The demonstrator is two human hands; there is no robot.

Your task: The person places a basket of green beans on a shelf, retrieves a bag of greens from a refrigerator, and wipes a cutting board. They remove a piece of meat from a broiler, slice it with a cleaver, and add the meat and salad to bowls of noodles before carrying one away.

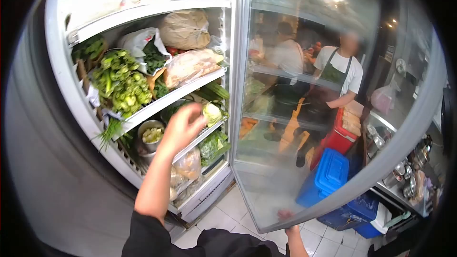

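My left hand (184, 126) is raised in front of the middle shelves of an upright fridge, its fingers blurred and curled, close to a pale round vegetable (212, 113). Whether it touches anything is unclear. At the lower edge of the open glass door (266, 181), my right hand (291, 229) holds the frame, partly hidden by it. Left of my forearm, a metal pot (151, 135) contains chopped pale green pieces. Leafy greens (121, 83), a brown paper bag (184, 28) and a plastic-wrapped bundle (193, 66) fill the shelf above. Bagged greens (214, 147) lie lower down.
Beyond the door glass, a person in an apron (340, 71) and another in white (288, 57) stand. A red cooler (340, 131), a blue bin (331, 171) and a rack of metal pots (404, 176) are at the right, above white floor tiles (228, 209).
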